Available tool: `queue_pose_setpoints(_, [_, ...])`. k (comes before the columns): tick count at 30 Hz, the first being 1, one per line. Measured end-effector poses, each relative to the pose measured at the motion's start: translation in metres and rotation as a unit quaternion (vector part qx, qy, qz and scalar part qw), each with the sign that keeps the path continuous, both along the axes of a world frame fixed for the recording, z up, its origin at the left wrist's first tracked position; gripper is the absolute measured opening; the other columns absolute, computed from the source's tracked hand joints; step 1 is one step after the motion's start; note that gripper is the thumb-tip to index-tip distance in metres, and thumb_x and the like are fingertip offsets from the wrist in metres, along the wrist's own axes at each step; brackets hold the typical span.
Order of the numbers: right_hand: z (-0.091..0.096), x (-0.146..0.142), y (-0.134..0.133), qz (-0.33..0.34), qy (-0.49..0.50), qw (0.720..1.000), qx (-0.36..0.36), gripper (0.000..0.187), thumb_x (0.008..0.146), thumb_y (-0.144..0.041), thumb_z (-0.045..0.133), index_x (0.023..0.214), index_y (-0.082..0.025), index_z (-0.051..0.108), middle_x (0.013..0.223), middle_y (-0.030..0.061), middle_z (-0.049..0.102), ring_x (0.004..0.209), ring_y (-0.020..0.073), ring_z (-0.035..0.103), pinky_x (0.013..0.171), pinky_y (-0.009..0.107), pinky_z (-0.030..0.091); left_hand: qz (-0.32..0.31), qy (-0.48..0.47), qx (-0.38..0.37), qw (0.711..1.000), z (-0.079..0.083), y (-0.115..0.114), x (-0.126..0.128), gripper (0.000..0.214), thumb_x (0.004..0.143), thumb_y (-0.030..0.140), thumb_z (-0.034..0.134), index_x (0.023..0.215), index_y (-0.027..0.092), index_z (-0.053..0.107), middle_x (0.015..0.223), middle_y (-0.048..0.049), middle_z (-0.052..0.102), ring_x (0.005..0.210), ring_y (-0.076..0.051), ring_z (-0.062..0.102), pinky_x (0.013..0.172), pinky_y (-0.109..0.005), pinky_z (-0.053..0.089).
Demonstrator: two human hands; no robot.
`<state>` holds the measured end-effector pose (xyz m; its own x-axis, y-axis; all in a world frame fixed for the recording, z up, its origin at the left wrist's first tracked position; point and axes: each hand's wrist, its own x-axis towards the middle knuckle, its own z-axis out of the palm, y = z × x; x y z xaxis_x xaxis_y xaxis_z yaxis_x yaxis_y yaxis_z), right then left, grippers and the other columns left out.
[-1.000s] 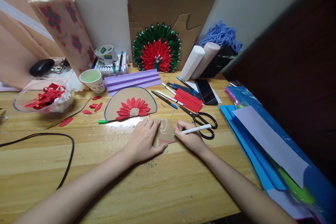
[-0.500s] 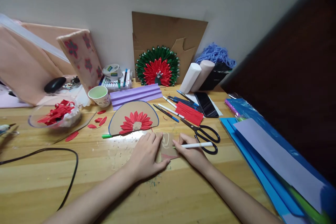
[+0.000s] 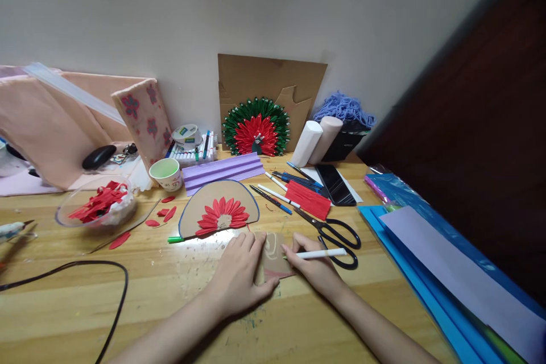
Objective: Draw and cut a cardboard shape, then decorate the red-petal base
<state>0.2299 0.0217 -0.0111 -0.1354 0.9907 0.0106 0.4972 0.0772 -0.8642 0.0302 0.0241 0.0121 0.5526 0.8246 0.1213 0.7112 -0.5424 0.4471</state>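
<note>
In the head view my left hand [image 3: 241, 270] lies over the left side of a small cardboard piece [image 3: 275, 264], fingers stretched and thumb along its lower edge. A pale curved outline shows on the cardboard, with a reddish patch at its bottom. My right hand [image 3: 318, 267] grips a white marker [image 3: 322, 253]; its greenish tip is at the right side of the cardboard. Just beyond my left hand lies a cardboard half-round [image 3: 191, 207] with red paper petals [image 3: 224, 207]. Black-handled scissors [image 3: 341, 236] rest beyond my right hand.
A green-and-red peacock piece [image 3: 256, 128] leans on a cardboard sheet [image 3: 273, 71]. Leftward are a paper cup [image 3: 166, 175], a bowl of red scraps [image 3: 100, 205], a glue gun [image 3: 12, 231] and a black cord [image 3: 123, 290]. Blue folders [image 3: 396, 273] line the right side.
The whole scene sits lower in the picture, as my head has tilted up. Both hands keep their places on the cardboard; the marker has shifted very little.
</note>
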Motion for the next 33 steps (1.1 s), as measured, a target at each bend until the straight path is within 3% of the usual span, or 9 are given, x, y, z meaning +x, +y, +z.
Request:
queue_pose_setpoints(18, [-0.0003, 0.0013, 0.0001, -0.007, 0.002, 1.000, -0.007, 0.033, 0.083, -0.039, 0.057, 0.062, -0.020, 0.043, 0.055, -0.0049, 0.045, 0.054, 0.0109, 0.042, 0.051, 0.023, 0.030, -0.019, 0.018, 0.010, 1.000, -0.0013, 0.0032, 0.0006, 0.060, 0.077, 0.049, 0.055, 0.123, 0.013, 0.042, 0.104, -0.0117, 0.053, 0.094, -0.028, 0.048, 0.082, -0.041, 0.040])
queue_pose_setpoints(33, [0.0004, 0.0025, 0.0020, -0.038, -0.017, 0.999, 0.034, 0.033, 0.083, -0.025, 0.050, 0.057, -0.020, 0.030, 0.052, -0.0064, 0.031, 0.051, 0.0100, 0.032, 0.051, 0.025, 0.025, -0.022, 0.042, 0.015, 0.999, -0.0025, 0.0053, 0.0010, 0.062, 0.078, 0.052, 0.052, 0.125, 0.013, 0.042, 0.103, -0.0110, 0.053, 0.093, -0.027, 0.048, 0.081, -0.040, 0.040])
